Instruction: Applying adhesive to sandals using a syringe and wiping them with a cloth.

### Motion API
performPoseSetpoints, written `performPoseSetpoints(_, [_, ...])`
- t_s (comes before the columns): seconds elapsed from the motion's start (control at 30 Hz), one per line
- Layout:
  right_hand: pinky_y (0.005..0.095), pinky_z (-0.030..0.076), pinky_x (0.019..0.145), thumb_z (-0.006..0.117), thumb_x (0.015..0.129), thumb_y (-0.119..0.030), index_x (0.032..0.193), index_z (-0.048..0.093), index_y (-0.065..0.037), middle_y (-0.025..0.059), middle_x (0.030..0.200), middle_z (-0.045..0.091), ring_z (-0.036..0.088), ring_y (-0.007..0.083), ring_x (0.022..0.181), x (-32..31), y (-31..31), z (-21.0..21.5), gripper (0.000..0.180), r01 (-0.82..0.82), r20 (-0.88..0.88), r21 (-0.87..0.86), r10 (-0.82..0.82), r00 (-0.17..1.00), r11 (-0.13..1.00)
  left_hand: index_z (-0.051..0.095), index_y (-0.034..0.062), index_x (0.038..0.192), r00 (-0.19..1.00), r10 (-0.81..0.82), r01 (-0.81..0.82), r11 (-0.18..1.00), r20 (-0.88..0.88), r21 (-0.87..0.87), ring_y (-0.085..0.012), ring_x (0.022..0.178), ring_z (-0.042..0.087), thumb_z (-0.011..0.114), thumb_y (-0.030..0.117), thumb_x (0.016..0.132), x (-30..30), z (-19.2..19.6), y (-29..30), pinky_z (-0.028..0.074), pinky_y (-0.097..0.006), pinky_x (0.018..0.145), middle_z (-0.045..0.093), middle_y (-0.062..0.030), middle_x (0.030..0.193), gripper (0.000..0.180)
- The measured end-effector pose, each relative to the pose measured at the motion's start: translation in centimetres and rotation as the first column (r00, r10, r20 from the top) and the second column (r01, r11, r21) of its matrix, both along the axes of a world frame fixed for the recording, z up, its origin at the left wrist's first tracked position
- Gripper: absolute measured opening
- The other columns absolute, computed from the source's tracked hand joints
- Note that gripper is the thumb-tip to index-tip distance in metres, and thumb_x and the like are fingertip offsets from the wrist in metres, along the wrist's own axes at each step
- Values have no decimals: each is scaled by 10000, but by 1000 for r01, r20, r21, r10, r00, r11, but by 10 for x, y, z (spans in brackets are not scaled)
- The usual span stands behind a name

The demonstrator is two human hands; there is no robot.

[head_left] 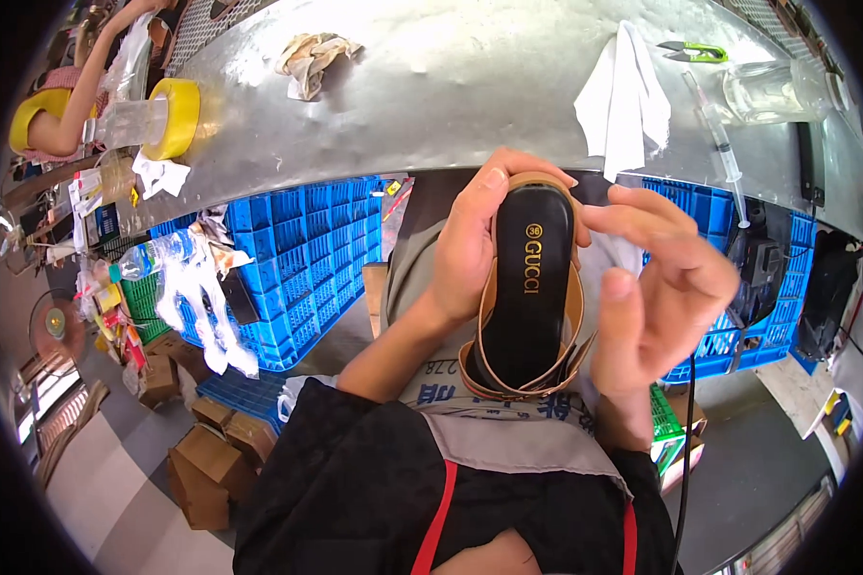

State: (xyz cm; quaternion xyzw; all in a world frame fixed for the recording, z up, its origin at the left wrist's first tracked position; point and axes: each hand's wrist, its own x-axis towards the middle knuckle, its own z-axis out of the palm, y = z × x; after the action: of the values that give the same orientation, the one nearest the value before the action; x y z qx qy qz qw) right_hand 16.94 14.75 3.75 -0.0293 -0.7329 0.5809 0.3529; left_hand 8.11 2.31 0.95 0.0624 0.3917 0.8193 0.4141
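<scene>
A sandal (523, 287) with a black insole, tan edging and thin tan straps is held over my lap, its heel end pointing away from me. My left hand (470, 240) wraps round the left side and the heel end, thumb along the edge and fingertips showing on the far side. Just right of the sandal is my right hand (666, 287), thumb and fingers apart, with nothing visible between them. One of its fingertips comes close to the heel's right edge; whether it touches I cannot tell. A grey apron (518, 443) lies beneath the sandal.
Ahead stretches a metal worktable (451, 86) with crumpled paper (316, 62), a white cloth (625, 101), green snips (695, 51), a syringe (719, 134), a clear jar (772, 91) and yellow tape (174, 120). Blue crates (302, 278) stand below. Another person's arm (77, 105) shows far left.
</scene>
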Motion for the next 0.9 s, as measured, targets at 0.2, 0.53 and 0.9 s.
performPoseSetpoints(0.2, [517, 384, 1038, 651, 872, -57, 1133, 479, -40, 167, 1104, 731, 595, 422, 1176, 3, 5, -8, 313, -11, 148, 342, -43, 988, 940, 527, -6, 1174, 997, 4, -5, 1000, -72, -7, -188, 808, 653, 267, 391, 1072, 0, 1, -1, 539, -308, 730, 668, -186, 910, 485])
performPoseSetpoints(0.53, [461, 391, 1057, 543, 998, -193, 1195, 512, -19, 242, 1158, 672, 571, 347, 1210, 2, 6, -28, 264, 31, 34, -359, -21, 999, 933, 539, -20, 1157, 989, -129, 127, 991, -68, -43, -195, 862, 655, 263, 429, 1085, 8, 3, 6, 537, -297, 779, 659, -186, 1020, 532])
performPoseSetpoints(0.9, [215, 457, 804, 536, 1047, -239, 1196, 595, -28, -4, 1013, 599, 557, 47, 901, 3, -11, -34, 265, 178, 409, -851, 410, 815, 495, 536, 49, 1296, 978, -5, 36, 988, 207, -147, -85, 997, 599, 364, 416, 1097, 24, -23, 3, 500, -263, 874, 617, -45, 1126, 451])
